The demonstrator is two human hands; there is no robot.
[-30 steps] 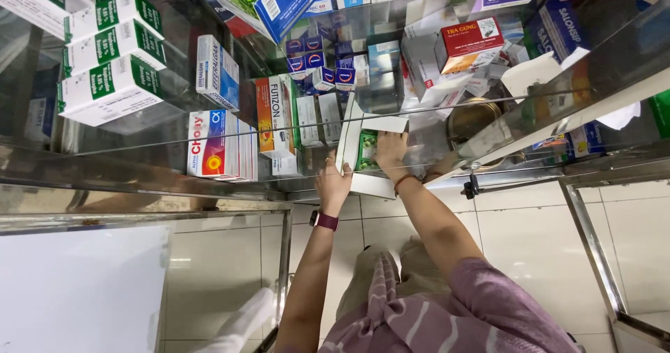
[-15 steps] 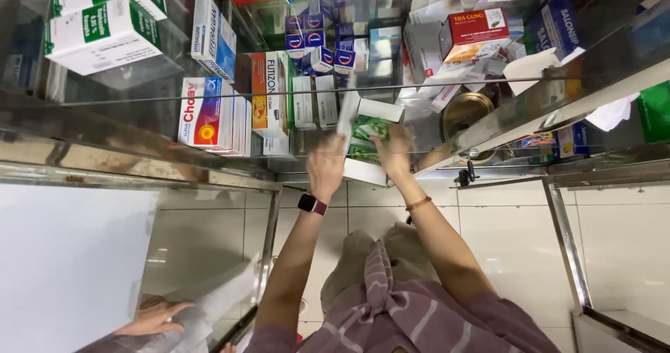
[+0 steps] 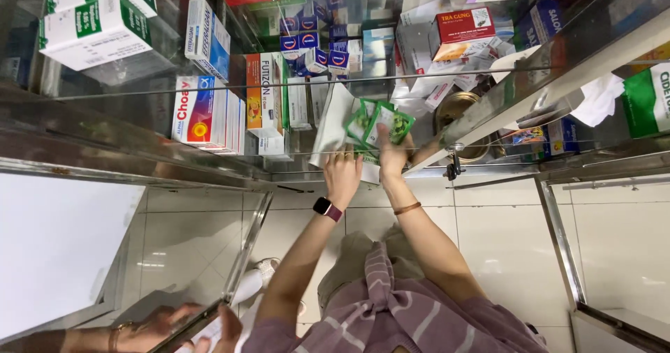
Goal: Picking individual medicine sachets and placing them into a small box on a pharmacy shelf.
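Right hand pinches glossy green sachets, fanned toward twelve o'clock; left hand clasps the open white carton at nine o'clock of them

Both your bare arms stretch forward side by side. Your left hand, its wrist banded by a watch, lies palm-down, fingers curled; your right hand pinches with raised fingertips.

A single head-worn camera looks steeply down from close above onto a glass shelf and the tiled floor beneath.
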